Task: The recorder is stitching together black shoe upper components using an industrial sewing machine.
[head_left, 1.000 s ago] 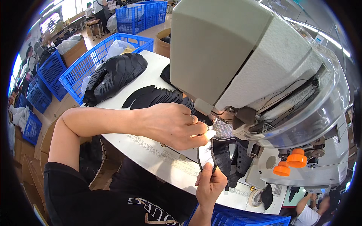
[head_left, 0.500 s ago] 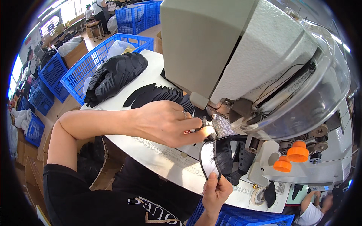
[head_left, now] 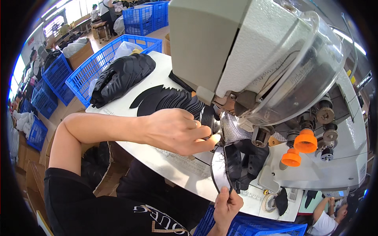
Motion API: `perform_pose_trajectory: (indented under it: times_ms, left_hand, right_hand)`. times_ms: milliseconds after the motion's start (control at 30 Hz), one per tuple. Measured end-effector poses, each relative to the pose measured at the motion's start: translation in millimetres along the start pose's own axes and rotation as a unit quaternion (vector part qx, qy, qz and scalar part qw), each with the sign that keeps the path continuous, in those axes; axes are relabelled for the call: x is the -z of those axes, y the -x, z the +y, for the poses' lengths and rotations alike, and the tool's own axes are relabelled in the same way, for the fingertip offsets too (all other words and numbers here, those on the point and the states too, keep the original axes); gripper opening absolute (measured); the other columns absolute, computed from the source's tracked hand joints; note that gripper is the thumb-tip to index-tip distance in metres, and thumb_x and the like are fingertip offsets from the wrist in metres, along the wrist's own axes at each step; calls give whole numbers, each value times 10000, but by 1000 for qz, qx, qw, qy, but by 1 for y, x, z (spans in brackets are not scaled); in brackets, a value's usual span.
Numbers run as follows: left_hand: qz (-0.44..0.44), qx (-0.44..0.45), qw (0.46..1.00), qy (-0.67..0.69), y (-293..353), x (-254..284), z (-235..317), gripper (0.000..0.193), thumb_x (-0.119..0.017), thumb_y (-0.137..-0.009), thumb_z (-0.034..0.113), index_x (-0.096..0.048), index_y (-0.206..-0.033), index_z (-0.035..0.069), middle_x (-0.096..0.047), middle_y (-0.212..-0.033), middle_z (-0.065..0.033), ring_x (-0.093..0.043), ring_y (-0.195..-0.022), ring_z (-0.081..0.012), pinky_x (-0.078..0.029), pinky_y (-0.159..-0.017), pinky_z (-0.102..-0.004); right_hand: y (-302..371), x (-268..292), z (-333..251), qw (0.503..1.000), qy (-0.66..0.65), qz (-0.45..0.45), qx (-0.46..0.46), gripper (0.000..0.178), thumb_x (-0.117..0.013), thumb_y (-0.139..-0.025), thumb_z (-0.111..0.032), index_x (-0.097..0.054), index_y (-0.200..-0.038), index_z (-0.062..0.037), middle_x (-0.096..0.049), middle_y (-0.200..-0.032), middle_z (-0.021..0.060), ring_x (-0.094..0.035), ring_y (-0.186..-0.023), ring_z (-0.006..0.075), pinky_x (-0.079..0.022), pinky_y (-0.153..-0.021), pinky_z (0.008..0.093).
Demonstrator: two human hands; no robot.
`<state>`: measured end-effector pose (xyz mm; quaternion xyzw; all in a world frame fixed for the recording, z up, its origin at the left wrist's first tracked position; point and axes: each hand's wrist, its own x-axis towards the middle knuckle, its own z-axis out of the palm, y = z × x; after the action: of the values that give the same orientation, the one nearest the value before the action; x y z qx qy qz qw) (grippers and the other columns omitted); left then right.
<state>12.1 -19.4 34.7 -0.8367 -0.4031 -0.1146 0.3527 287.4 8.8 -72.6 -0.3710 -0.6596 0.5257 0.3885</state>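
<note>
The left hand lies palm down on the white tabletop, fingers curled and thumb and fingertips pressed together on the upper end of a black shoe-upper piece right beside the sewing machine head. That piece hangs down from under the machine toward the near edge of the tabletop, its pale curved edge bowing outward. The right hand comes up from below the near edge and pinches the lower end of the same piece between thumb and fingers, so the piece runs between the two hands. Just behind the left hand, a fanned row of black cut pieces lies on the tabletop. Farther toward the far left corner sits a pile of black uppers, beside a blue crate.
</note>
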Motion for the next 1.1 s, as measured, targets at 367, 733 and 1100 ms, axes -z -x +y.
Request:
perform_pose_trajectory:
  times_ms: [367,733,1100]
  left_hand:
    - [-13,-4,1000,6,-11,-7,8,156,-636,-731,159,-534,-789,55,-409,-671,4,-497,-483,-75,-439,-432,-249]
    - [9,15,1000,-12,-2,9,12,325,-662,-712,162,-705,-1029,102,-440,-712,71,-430,-564,-38,-349,-516,-207]
    - [3,-1,999,38,-12,-11,14,281,-654,-709,162,-623,-950,21,-463,-728,5,-448,-492,-65,-357,-435,-210]
  right_hand:
    - [-7,1,-13,998,30,-40,38,133,-604,-896,-33,-614,-819,76,-519,-603,61,-432,-591,65,-341,-529,256]
    - [11,27,-9,999,41,-10,21,386,-601,-944,-148,-533,-597,6,-478,-502,-13,-407,-439,39,-249,-413,227]
    - [13,18,-18,993,100,-1,59,294,-600,-917,-104,-596,-660,38,-487,-512,-4,-423,-441,41,-256,-422,227]
